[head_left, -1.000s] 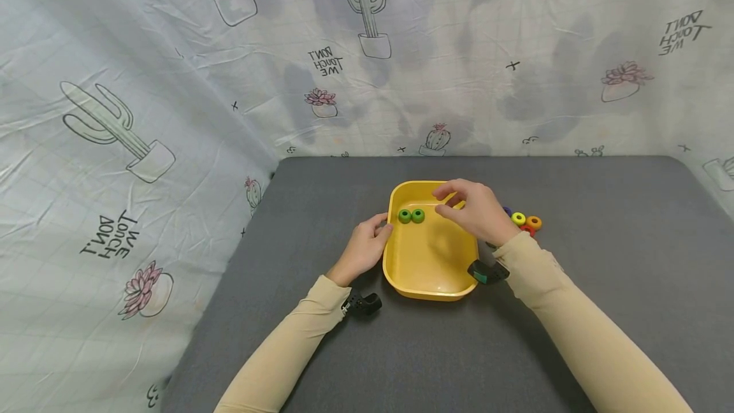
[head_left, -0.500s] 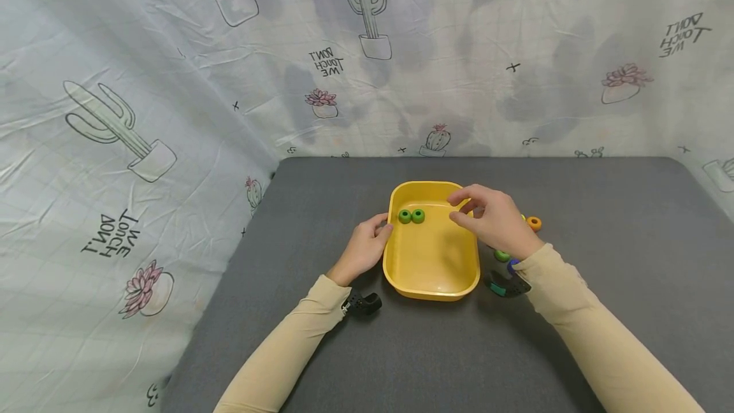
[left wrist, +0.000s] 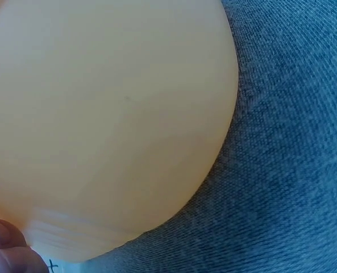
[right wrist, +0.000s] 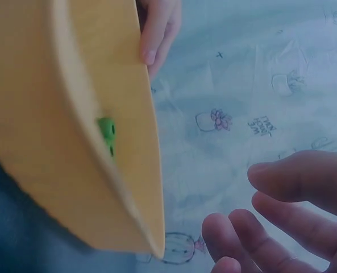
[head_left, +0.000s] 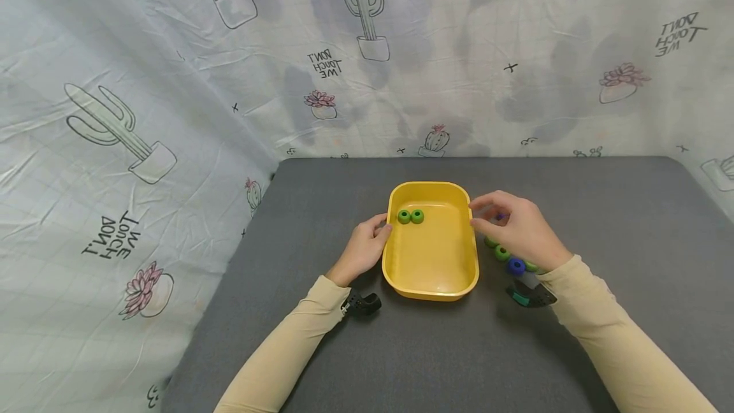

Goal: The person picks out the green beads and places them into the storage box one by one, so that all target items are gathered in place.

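A yellow tray stands on the dark table, with two green beads side by side near its far left corner. Their round holes show from above. My left hand holds the tray's left rim, thumb at the edge; in the left wrist view a few fingertips meet the outer wall. Just past the right rim my right hand hovers, thumb and fingers bent and apart, nothing between them. Beneath it lie more green beads and a blue bead; others are partly hidden by the hand.
The dark grey table extends around the tray on all sides. Behind and to the left hangs a pale cloth printed with cacti. A black wrist camera sits under the right wrist, close to the loose beads.
My right hand has moved from above the tray to the right, past its rim, over the loose beads. The left hand and the two beads in the tray have stayed put.
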Demonstrator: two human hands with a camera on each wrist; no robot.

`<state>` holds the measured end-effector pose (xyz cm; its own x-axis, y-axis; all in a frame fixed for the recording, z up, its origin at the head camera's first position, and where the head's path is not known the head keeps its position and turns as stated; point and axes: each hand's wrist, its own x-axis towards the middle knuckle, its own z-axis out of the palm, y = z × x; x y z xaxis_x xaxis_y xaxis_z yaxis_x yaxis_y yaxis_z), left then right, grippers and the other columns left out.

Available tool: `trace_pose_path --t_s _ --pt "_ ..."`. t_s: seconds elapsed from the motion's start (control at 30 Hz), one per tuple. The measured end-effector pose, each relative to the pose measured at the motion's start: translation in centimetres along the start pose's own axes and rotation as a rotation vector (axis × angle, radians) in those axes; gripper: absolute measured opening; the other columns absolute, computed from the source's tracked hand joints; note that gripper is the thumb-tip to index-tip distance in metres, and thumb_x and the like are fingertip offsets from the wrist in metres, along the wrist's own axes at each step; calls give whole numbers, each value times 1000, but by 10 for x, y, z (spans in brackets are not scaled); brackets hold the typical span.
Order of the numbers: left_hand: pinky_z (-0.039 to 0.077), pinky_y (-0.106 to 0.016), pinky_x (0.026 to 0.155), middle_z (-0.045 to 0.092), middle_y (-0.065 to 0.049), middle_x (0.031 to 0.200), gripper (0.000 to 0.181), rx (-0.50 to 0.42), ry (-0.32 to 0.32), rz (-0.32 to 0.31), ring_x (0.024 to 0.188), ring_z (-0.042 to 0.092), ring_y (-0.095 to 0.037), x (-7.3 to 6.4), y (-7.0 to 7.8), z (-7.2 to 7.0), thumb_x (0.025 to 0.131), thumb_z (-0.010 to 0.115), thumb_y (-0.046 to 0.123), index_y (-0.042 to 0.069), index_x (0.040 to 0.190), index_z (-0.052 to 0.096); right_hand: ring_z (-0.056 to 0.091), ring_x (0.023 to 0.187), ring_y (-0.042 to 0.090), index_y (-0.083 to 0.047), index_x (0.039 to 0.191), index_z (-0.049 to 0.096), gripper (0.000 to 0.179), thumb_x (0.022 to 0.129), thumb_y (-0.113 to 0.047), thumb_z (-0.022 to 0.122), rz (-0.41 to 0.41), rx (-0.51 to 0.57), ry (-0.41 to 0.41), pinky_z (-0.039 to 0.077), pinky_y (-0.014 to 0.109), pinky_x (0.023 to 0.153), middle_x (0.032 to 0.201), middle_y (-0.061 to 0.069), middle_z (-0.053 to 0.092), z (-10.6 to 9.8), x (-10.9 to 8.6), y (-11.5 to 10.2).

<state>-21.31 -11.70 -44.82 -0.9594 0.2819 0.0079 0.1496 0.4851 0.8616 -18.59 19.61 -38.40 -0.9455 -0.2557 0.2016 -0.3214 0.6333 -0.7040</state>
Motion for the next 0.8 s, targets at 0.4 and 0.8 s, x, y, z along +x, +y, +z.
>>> trace_pose_path --t_s 0.4,0.8 --pt "56 -27 73 75 -21 120 47 -32 -10 8 94 76 -26 -1 1 0 113 47 21 -2 154 46 66 90 5 -18 118 74 22 97 -24 76 1 -36 34 54 25 76 118 7 73 -11 -24 23" --pt "56 -29 75 75 -21 120 47 -26 -7 13 95 76 -27 -1 1 0 113 47 20 -2 154 46 60 88 -4 -15 118 75 23 96 -21 78 4 -67 46 52 23 73 110 5 74 -16 -44 42"
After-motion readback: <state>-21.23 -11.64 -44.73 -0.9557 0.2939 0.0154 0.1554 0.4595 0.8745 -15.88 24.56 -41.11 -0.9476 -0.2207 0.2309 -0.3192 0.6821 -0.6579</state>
